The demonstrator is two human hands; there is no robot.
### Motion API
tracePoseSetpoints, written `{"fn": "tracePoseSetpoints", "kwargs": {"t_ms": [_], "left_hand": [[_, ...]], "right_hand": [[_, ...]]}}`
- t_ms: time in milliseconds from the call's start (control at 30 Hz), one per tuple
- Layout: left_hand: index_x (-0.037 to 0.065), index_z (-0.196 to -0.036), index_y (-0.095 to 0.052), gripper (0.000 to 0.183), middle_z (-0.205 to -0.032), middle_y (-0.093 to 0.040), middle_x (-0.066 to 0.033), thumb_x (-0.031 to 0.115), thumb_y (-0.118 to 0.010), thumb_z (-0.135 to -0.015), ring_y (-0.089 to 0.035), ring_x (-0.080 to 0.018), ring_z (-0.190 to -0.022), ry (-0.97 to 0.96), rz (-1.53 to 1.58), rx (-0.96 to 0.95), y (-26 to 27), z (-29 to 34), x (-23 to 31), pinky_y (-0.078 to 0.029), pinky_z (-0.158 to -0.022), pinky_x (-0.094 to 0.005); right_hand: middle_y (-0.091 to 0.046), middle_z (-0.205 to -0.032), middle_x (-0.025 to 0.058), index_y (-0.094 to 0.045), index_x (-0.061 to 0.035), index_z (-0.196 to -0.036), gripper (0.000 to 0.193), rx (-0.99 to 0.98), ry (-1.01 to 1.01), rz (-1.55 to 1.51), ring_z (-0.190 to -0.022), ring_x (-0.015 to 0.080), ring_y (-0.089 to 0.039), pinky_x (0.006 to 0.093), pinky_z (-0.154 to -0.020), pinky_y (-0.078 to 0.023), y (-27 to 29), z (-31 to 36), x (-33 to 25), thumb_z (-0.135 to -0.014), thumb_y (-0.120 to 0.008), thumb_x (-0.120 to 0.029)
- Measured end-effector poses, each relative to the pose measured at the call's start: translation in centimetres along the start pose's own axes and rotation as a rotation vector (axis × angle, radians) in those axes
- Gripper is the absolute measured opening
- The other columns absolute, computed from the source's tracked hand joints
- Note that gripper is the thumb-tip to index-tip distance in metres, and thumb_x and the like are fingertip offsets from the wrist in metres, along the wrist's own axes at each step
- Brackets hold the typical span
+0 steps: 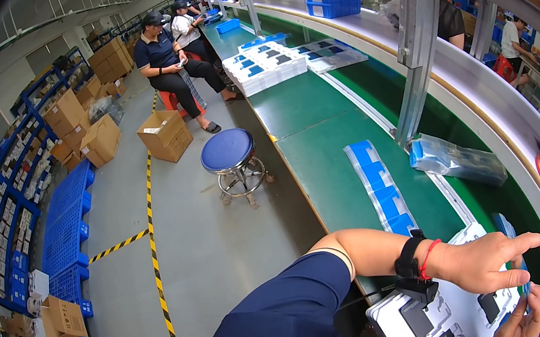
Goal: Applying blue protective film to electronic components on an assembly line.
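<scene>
tray (pixel 464 313) is white, moulded, holding black pieces (pixel 417 320)

The left arm (pixel 370 247) reaches from the near edge toward the right, elbow bent, forearm bare. The left grip (pixel 484 264) shows its back, index finger stretched to the right, thumb also pointing right, nearer. The right grip (pixel 527 314) sits on the near side, fingers bent, tips close to the left thumb
</scene>
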State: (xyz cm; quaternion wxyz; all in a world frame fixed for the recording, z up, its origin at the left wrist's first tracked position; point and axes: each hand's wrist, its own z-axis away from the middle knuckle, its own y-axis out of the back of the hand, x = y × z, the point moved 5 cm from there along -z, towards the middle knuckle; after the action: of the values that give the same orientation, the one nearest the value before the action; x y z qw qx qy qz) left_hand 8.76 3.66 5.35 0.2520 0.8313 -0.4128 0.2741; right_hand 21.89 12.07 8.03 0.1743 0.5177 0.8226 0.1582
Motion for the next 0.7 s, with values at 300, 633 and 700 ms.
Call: {"fn": "tracePoseSetpoints", "kwargs": {"t_ms": [300, 633, 700], "left_hand": [[-0.006, -0.124, -0.040, 0.059, -0.069, -0.062, -0.0174, 0.044, -0.047, -0.094, -0.062, -0.0340, -0.066, 0.080, -0.105, -0.056, 0.26, -0.23, -0.55, -0.047, -0.059, -0.0388], [-0.003, -0.120, -0.046, 0.052, -0.074, -0.063, -0.0171, 0.043, -0.045, -0.095, -0.062, -0.0340, -0.070, 0.088, -0.099, -0.082, -0.12, -0.17, -1.00, -0.047, -0.063, -0.0395], [-0.003, -0.120, -0.046, 0.052, -0.073, -0.063, -0.0168, 0.043, -0.045, -0.095, -0.062, -0.0331, -0.069, 0.127, -0.032, -0.106, -0.08, -0.09, -0.83, -0.047, -0.062, -0.0386]], "right_hand": [[-0.058, -0.095, 0.0157, -0.056, 0.0024, -0.101, 0.024, -0.042, 0.067, 0.016, -0.084, 0.0276, -0.059, 0.0338, -0.074, -0.049, 0.11, 0.15, 0.07, -0.079, -0.060, 0.014], [-0.060, -0.092, 0.0175, -0.058, 0.0057, -0.098, 0.022, 0.035, 0.101, -0.016, -0.081, 0.0287, -0.060, 0.0345, -0.072, -0.049, 0.13, 0.24, 0.01, -0.078, -0.061, 0.015], [-0.060, -0.090, 0.0181, -0.058, 0.0066, -0.098, 0.023, 0.036, 0.086, -0.020, -0.081, 0.0289, -0.060, 0.0348, -0.071, -0.049, 0.14, 0.20, -0.03, -0.077, -0.061, 0.015]]}}
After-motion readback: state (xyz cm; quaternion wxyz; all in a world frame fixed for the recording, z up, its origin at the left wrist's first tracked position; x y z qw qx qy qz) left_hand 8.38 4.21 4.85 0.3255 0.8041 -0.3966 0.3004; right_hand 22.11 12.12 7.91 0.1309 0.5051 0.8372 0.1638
